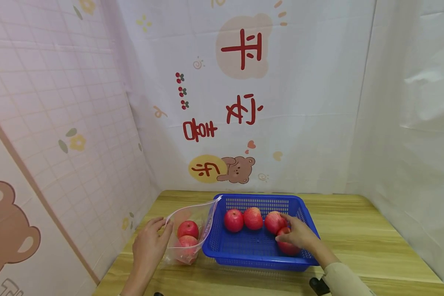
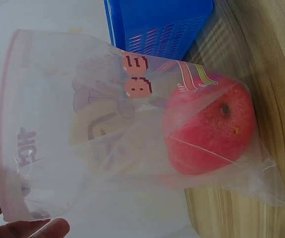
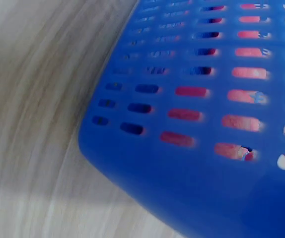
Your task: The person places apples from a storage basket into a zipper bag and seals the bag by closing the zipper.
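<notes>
On the left, a clear zip-top bag (image 1: 206, 232) with red apples (image 1: 188, 228) inside stands on the table, its mouth spread wide. My left hand (image 1: 149, 242) pinches the near-left edge of that mouth; in the left wrist view its fingertips (image 2: 55, 228) show at the bag's rim. Beside the bag is a blue plastic basket (image 1: 240, 258) holding several apples. Over its right end reaches my right hand (image 1: 299, 234), thumb and fingers spread at two apples: the upper apple (image 1: 273, 222) and the lower apple (image 1: 289, 248). The right wrist view shows only the basket's slotted wall (image 3: 147, 163).
Two more apples, a left one (image 1: 234, 220) and a right one (image 1: 253, 218), lie along the basket's back side. A wood-grain table (image 1: 370, 242) carries everything. Printed white cloth (image 1: 311, 102) hangs behind and at both sides. A black object (image 1: 319, 286) lies near the right sleeve.
</notes>
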### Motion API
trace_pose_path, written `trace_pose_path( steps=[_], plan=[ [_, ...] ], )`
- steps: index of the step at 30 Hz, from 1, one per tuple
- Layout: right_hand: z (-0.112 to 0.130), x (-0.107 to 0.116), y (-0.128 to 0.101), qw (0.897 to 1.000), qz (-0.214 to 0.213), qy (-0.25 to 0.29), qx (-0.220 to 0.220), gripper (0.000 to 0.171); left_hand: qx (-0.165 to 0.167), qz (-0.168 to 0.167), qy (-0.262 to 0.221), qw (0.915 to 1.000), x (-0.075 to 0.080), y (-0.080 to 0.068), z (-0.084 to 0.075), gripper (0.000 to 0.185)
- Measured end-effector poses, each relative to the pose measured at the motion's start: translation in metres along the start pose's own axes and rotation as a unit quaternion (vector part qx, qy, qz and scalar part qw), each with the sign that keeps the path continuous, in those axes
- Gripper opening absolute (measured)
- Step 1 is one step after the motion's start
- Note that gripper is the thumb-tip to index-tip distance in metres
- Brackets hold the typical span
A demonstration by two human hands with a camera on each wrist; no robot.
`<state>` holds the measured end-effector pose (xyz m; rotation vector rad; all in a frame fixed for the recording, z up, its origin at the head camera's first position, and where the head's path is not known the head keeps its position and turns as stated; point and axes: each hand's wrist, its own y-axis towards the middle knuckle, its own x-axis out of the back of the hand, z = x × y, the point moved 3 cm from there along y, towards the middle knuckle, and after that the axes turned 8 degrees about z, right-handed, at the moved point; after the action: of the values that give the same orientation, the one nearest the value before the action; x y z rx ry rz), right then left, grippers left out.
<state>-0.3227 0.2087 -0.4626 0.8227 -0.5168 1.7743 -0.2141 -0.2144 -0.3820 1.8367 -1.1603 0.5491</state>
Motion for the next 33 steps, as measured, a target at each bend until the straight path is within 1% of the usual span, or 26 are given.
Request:
trace_pose_path(
  steps=[5,8,13,16,20,25,29,33],
  plan=[
    [-0.001,-0.002,0.000,1.000,0.000,-0.002,-0.014,0.090,-0.003,-0.004,-0.001,1.0000,0.000,0.000,-0.001,0.032],
    [-0.001,-0.003,-0.002,1.000,-0.008,-0.005,-0.016,0.090,0.001,0.002,-0.002,1.0000,-0.001,0.000,-0.001,0.032],
    [-0.002,-0.003,-0.005,0.999,-0.013,0.023,-0.030,0.090,0.008,0.013,-0.006,0.9999,0.000,0.001,-0.001,0.033],
    [-0.002,-0.004,-0.006,0.998,-0.007,0.040,-0.040,0.089,0.010,0.016,-0.007,0.9998,0.000,0.001,-0.001,0.033],
    [0.000,-0.004,-0.007,0.998,0.004,0.048,-0.051,0.089,0.011,0.020,-0.007,0.9997,0.000,0.001,-0.002,0.033],
    [0.000,-0.007,-0.008,0.997,0.027,0.036,-0.063,0.093,0.011,0.021,-0.007,0.9997,0.000,0.001,-0.002,0.034],
    [0.001,-0.009,-0.010,0.997,0.043,0.041,-0.055,0.091,0.011,0.022,-0.006,0.9997,0.000,0.001,-0.002,0.034],
    [0.002,-0.008,-0.011,0.997,0.043,0.043,-0.040,0.083,0.013,0.023,-0.006,0.9996,0.000,0.001,-0.002,0.034]
  ],
)
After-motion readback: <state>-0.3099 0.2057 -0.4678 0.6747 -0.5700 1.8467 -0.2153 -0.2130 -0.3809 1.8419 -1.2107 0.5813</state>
